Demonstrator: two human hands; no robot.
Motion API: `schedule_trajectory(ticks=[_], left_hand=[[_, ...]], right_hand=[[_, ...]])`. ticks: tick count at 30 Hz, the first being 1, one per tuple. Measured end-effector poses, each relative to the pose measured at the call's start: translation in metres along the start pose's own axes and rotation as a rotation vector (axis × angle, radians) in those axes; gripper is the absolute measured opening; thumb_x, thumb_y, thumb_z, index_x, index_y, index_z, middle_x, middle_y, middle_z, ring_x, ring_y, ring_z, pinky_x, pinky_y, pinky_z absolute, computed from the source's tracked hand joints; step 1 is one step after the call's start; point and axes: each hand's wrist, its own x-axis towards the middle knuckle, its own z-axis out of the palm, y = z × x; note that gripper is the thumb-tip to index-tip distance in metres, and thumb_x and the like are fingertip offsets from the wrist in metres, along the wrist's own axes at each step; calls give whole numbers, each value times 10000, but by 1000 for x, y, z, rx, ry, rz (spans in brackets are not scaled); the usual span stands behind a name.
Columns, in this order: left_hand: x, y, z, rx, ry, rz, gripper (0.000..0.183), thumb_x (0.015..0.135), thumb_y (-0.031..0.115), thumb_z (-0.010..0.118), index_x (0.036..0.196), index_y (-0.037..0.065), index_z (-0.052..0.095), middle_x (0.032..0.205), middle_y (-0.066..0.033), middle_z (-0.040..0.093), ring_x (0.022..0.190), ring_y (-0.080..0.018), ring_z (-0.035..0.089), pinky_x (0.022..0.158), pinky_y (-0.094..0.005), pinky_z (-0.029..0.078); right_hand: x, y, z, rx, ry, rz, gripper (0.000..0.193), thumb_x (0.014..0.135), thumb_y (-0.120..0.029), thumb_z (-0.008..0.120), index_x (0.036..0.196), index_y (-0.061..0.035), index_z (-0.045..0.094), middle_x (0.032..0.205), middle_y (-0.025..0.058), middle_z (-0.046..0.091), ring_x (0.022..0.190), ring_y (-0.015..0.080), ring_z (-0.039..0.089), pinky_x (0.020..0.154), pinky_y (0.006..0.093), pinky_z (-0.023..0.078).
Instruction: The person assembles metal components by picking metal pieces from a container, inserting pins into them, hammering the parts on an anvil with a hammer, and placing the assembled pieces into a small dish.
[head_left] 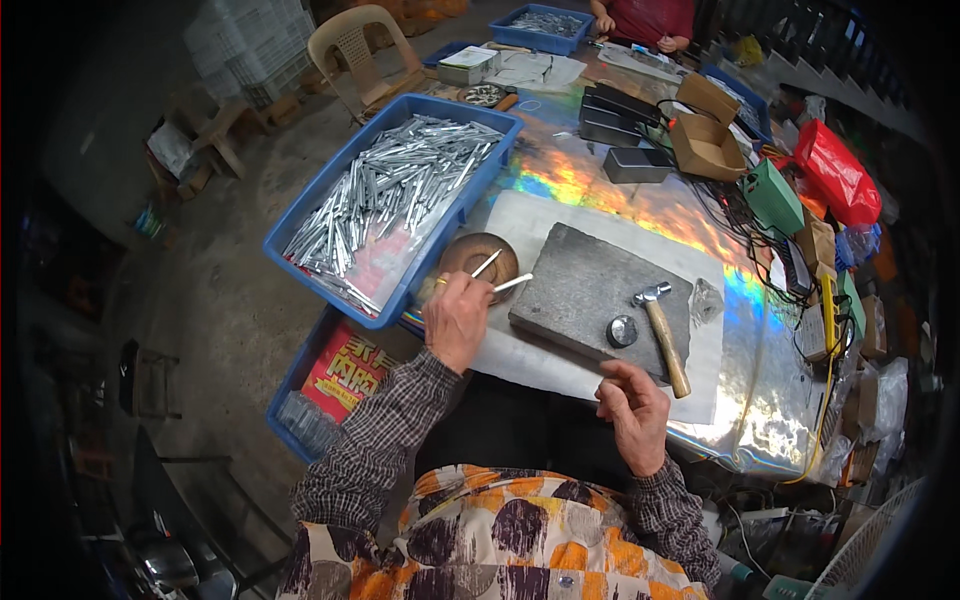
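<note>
My left hand (458, 318) is closed over the near side of a round brown wooden dish (497, 244). Two thin pale rods stick out past its fingers, one slanting over the dish (487, 263) and a whiter one (513, 283) pointing toward the stone; which fingers grip each is partly hidden. A grey stone block (580, 285) lies on a white sheet. On it rest a small round dark metal piece (622, 331) and a hammer (663, 335), its wooden handle hanging over the near edge. Just in front of the block, my right hand (637, 415) is loosely curled, fingers apart, holding nothing visible.
A blue tray (400, 105) full of silvery metal rods stands left of the stone, above a lower blue bin (290, 400). Black boxes (638, 165), cardboard boxes (706, 145), cables and a red bag (835, 175) crowd the right. Another person (650, 20) sits across the table.
</note>
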Motion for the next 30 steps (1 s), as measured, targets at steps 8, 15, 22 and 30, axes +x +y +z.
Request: schedule_trajectory(ticks=[8, 15, 22, 30], left_hand=[[10, -39, 30, 391, 3, 23, 58, 731, 89, 652, 749, 81, 597, 752, -85, 536, 751, -287, 564, 652, -397, 455], [27, -29, 4, 193, -31, -3, 43, 790, 111, 590, 806, 80, 616, 772, -105, 579, 767, -301, 595, 654, -401, 464], [101, -98, -41, 312, -80, -192, 104, 758, 99, 614, 819, 45, 678, 756, -160, 656, 719, -322, 641, 650, -384, 497], [115, -144, -15, 566, -266, -417, 180, 810, 95, 531, 831, 5, 685, 854, -235, 652, 814, -380, 649, 730, -436, 526]], right_hand=[[-6, 8, -5, -140, -24, -21, 137, 853, -26, 575, 969, 35, 614, 744, 40, 593, 591, 67, 538, 543, 204, 434], [-8, 7, -13, -195, -19, -29, 114, 846, -13, 576, 934, 36, 629, 735, 51, 606, 556, 77, 547, 520, 208, 434], [-7, 9, -25, -179, 29, -13, 108, 849, -1, 570, 925, 38, 635, 711, 56, 601, 559, 86, 547, 512, 213, 440], [-7, 7, -26, -201, 4, -21, 105, 852, 0, 562, 917, 42, 632, 714, 63, 597, 568, 91, 549, 514, 215, 445]])
